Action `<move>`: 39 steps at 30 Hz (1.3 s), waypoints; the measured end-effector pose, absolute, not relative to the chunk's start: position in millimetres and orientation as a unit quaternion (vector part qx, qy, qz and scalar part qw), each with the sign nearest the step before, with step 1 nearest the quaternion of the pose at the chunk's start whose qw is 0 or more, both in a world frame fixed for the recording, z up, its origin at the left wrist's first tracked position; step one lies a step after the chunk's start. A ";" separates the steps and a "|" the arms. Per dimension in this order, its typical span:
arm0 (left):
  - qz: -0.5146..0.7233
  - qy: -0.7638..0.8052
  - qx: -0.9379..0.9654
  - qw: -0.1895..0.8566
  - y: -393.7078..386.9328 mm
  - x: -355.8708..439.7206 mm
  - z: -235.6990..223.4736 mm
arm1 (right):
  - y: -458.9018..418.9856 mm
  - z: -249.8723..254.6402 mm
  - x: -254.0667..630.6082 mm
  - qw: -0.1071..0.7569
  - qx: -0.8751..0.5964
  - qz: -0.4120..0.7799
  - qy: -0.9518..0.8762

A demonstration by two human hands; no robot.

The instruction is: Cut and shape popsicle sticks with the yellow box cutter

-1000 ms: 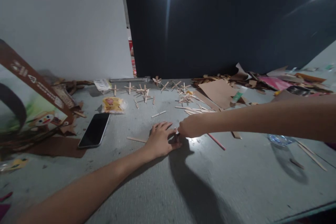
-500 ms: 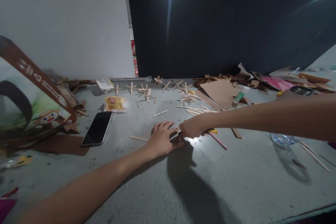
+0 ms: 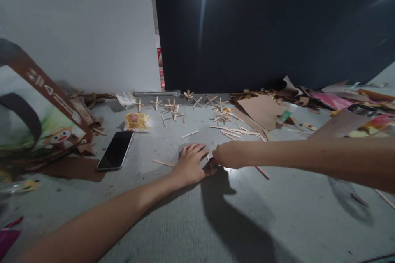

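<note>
On the grey table, my left hand [image 3: 191, 163] lies with its fingers spread forward. Its thumb and index finger close around a short pale wooden craft stick [image 3: 208, 157]. My right hand [image 3: 230, 154] forms a fist touching the left thumb and fingertips. What the fist grips is hidden by its fingers. Another craft stick [image 3: 163, 163] lies left of my left hand, and a short marked stick [image 3: 189, 134] is beyond it. A reddish pencil [image 3: 263, 173] pokes out from under my right forearm.
Behind the hands lie loose sticks [image 3: 236, 131] and several crossed-stick pieces [image 3: 175, 109]. A phone [image 3: 115, 151], a yellow packet [image 3: 137, 122] and a printed bag [image 3: 61, 119] stand left. Cardboard [image 3: 259, 111], a glue stick [image 3: 286, 115] and scraps lie right.
My right forearm has dropped lower in view and now covers a yellow object that showed beside the pencil. Both hands stay together, and the view has shifted slightly.
</note>
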State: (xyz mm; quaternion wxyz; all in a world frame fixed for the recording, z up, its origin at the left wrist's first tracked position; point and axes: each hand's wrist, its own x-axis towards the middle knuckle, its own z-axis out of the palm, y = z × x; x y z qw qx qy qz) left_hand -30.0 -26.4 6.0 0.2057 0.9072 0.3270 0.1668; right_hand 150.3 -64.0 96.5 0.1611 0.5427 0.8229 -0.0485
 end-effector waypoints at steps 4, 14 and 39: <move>0.191 0.339 0.898 0.206 -26.0 -29.2 3.8 | -79.5 106.6 147.4 0.207 0.533 -0.036 0.819; 0.236 0.399 0.844 0.269 -32.6 -28.5 10.4 | -109.9 61.8 174.1 -0.154 0.647 -0.254 0.702; 0.316 0.362 0.762 0.435 -45.6 -31.5 17.3 | -132.8 27.0 154.3 -0.302 0.616 -0.187 0.703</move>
